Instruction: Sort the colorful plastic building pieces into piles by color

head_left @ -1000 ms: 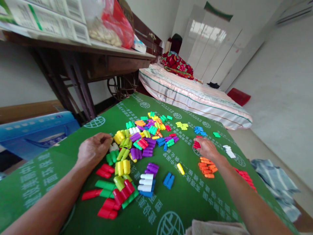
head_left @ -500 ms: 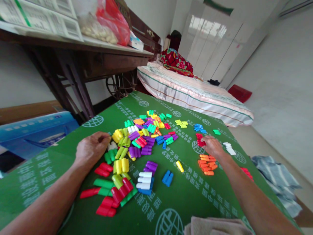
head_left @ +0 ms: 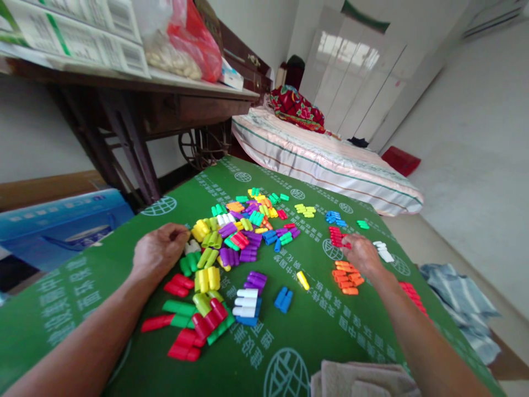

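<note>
Toy blocks (head_left: 249,252) spread across our green table (head_left: 316,342), many in mixed heap. Folded cloth (head_left: 363,381) lies nearest us. Orange blocks (head_left: 347,277) sit just nearer than our right hand (head_left: 364,256); dropped wrist could scatter them. Our left hand (head_left: 160,252) curls fingers inward beside heap; we cannot tell if they grip anything. Jerk there could spill heap's edge. Right fingers bend close together at red blocks (head_left: 335,235); pinch or nudge, we cannot tell. Sideways push could skew row. Beyond, blue blocks (head_left: 335,218) sit close; overreach could mix colours.
</note>
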`<state>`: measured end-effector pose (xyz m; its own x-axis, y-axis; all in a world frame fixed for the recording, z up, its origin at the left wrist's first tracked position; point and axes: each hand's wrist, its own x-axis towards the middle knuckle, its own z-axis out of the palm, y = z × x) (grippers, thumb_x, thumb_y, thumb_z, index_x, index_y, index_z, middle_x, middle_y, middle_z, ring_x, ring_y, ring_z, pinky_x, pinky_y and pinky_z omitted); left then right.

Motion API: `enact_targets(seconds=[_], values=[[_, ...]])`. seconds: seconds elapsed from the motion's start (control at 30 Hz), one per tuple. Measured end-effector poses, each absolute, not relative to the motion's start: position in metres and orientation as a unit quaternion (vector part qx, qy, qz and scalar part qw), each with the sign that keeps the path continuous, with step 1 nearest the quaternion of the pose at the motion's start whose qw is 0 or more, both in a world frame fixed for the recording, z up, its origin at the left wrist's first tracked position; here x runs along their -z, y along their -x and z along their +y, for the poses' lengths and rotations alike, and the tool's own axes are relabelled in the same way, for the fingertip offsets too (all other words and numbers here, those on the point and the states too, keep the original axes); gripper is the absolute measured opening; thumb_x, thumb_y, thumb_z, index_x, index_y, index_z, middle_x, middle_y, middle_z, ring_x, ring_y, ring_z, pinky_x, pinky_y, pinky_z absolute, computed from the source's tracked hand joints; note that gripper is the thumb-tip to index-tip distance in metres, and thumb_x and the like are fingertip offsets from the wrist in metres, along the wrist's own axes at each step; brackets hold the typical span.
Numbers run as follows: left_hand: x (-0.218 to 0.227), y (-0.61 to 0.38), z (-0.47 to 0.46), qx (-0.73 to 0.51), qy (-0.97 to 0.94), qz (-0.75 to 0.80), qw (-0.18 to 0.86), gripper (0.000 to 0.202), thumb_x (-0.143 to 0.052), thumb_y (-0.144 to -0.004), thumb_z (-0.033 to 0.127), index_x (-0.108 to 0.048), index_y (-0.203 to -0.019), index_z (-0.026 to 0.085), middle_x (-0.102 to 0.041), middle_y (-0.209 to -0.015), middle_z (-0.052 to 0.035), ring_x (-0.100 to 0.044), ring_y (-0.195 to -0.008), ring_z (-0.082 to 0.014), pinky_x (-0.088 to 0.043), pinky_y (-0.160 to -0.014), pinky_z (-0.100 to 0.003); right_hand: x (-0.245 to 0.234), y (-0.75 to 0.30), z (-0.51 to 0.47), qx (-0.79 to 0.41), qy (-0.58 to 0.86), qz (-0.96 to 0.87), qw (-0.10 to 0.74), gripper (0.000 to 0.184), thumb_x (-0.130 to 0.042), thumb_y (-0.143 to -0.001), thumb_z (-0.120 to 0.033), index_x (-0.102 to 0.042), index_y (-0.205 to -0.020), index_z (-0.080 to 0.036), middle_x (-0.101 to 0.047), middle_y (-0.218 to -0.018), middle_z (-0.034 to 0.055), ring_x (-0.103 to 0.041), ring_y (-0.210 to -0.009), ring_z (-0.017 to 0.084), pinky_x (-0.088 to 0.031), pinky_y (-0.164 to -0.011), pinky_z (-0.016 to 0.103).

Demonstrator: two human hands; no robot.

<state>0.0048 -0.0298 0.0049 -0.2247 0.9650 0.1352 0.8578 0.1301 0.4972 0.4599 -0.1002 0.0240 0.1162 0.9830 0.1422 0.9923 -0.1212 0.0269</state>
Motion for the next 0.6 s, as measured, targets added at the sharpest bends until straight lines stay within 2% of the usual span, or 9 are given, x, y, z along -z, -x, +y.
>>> enact_targets(seconds=[0.07, 0.2, 0.27, 0.43, 0.6], values=[[-0.007, -0.006, -0.031, -0.241, -0.611, 0.746, 0.111, 0.037, -0.042, -0.075, 0.043, -0.066, -0.093, 0.021, -0.069, -0.085, -0.0034, -0.06, -0.075, -0.0204, -0.039, -0.06, -0.025, -0.025, -0.438, -0.116, 0.046, 0.731, -0.675, 0.085, 0.011, -0.054, -0.082, -0.023, -0.064, -0.085, -0.021, -0.065, -0.092, 0.0038, -0.059, -0.086, 0.017, -0.042, -0.075, 0.025], [-0.012, -0.008, -0.035, -0.241, -0.616, 0.742, 0.11, 0.037, -0.04, -0.077, 0.041, -0.066, -0.095, 0.021, -0.069, -0.087, -0.0044, -0.06, -0.076, -0.0207, -0.039, -0.059, -0.025, -0.024, -0.372, -0.152, -0.041, 0.639, -0.726, 0.251, 0.013, -0.052, -0.083, -0.023, -0.062, -0.075, -0.022, -0.064, -0.081, 0.0016, -0.059, -0.08, 0.016, -0.044, -0.074, 0.027], [-0.013, -0.009, -0.036, -0.243, -0.62, 0.737, 0.113, 0.037, -0.04, -0.078, 0.04, -0.066, -0.095, 0.02, -0.069, -0.088, -0.0049, -0.06, -0.077, -0.0207, -0.039, -0.06, -0.025, -0.023, -0.337, -0.168, -0.074, 0.597, -0.739, 0.304, 0.015, -0.051, -0.084, -0.022, -0.062, -0.074, -0.022, -0.065, -0.079, 0.0014, -0.058, -0.079, 0.016, -0.044, -0.073, 0.026], [-0.01, -0.008, -0.039, -0.26, -0.63, 0.721, 0.124, 0.035, -0.04, -0.078, 0.037, -0.066, -0.093, 0.019, -0.069, -0.087, -0.0057, -0.061, -0.077, -0.0202, -0.038, -0.059, -0.025, -0.019, -0.283, -0.195, -0.089, 0.56, -0.74, 0.361, 0.017, -0.051, -0.084, -0.017, -0.063, -0.073, -0.021, -0.065, -0.075, 0.0011, -0.059, -0.073, 0.014, -0.046, -0.069, 0.026], [-0.001, -0.008, -0.041, -0.28, -0.636, 0.71, 0.117, 0.03, -0.04, -0.078, 0.036, -0.066, -0.087, 0.023, -0.069, -0.083, -0.0022, -0.061, -0.075, -0.0178, -0.037, -0.057, -0.024, -0.006, -0.274, -0.211, -0.03, 0.574, -0.719, 0.392, 0.017, -0.05, -0.085, -0.019, -0.065, -0.077, -0.022, -0.066, -0.075, 0.0028, -0.061, -0.071, 0.016, -0.048, -0.068, 0.029]])
